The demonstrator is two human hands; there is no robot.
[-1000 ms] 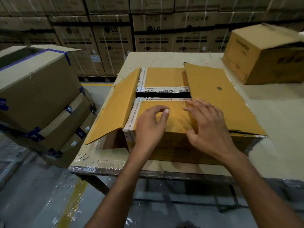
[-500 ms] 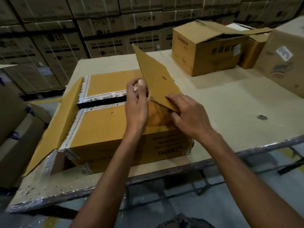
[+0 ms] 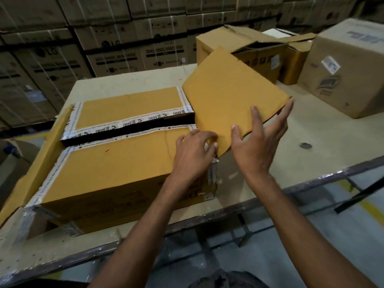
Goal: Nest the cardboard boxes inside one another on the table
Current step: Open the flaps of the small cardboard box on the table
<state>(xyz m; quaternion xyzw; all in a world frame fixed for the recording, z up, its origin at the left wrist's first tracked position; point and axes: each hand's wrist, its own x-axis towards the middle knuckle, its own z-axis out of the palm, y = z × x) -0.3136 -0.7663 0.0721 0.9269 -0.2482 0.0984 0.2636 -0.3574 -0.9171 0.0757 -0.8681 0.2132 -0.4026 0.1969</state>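
Observation:
A large yellow-brown cardboard box (image 3: 116,169) sits near the table's front edge, its two long flaps lying nearly closed with a dark gap and cut white tape between them. Its right end flap (image 3: 228,96) is lifted and tilted outward to the right. My right hand (image 3: 259,142) holds this flap's near edge, thumb on top and straight fingers underneath. My left hand (image 3: 193,154) rests with curled fingers on the box's near right corner at the flap's hinge. The left end flap (image 3: 39,163) hangs outward.
Behind on the table (image 3: 324,140) stand a medium brown box (image 3: 234,48) with loose flaps, a smaller box (image 3: 295,63) and a large grey-brown box (image 3: 345,69) at far right. Stacked washing machine cartons (image 3: 116,44) fill the background. More boxes sit lower left.
The right end flap swung from upright outward to the right with my right hand now under its edge. My left hand dropped from the flap's edge to the box corner. The view shifted right.

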